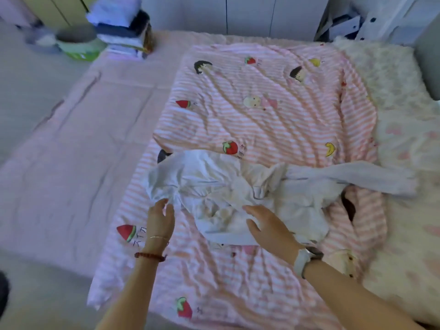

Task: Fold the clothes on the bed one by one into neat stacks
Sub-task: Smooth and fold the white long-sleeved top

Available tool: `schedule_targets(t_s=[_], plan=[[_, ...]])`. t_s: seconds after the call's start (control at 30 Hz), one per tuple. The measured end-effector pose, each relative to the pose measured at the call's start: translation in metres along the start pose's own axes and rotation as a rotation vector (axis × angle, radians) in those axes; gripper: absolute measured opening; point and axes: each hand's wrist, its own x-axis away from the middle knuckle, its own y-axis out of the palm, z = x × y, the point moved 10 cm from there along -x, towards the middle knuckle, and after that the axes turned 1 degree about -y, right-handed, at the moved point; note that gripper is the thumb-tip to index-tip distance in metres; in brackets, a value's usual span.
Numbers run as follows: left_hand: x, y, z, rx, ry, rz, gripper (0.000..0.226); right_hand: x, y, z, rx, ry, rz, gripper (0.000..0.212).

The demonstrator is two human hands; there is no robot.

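A crumpled white garment (214,184) lies on the pink striped quilt (262,115) in the middle of the bed, with one long sleeve (352,178) stretched out to the right. My left hand (160,219) touches the garment's left edge, fingers pinching the cloth. My right hand (266,228) rests flat on the lower part of the garment, fingers spread. A stack of folded clothes (121,27) stands at the far left corner of the bed.
A green and grey round container (78,44) sits beside the folded stack. A fluffy white blanket (381,72) lies at the far right. More clothes (371,17) are heaped at the back right. Bare pink sheet (71,151) spreads to the left.
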Motion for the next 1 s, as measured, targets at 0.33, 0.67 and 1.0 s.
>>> schedule_targets(t_s=[0.33,0.67,1.0], plan=[[-0.018,0.130,-0.008,-0.269,0.186,-0.212,0.063,-0.072,0.026,0.097,0.514,0.178,-0.107,0.066],[0.009,0.164,-0.018,-0.097,0.168,-0.334,0.014,-0.038,0.042,0.125,0.183,0.193,-0.230,0.030],[0.001,0.174,-0.034,-0.360,0.058,-0.265,0.082,-0.087,0.051,0.093,0.321,0.090,-0.141,0.080]])
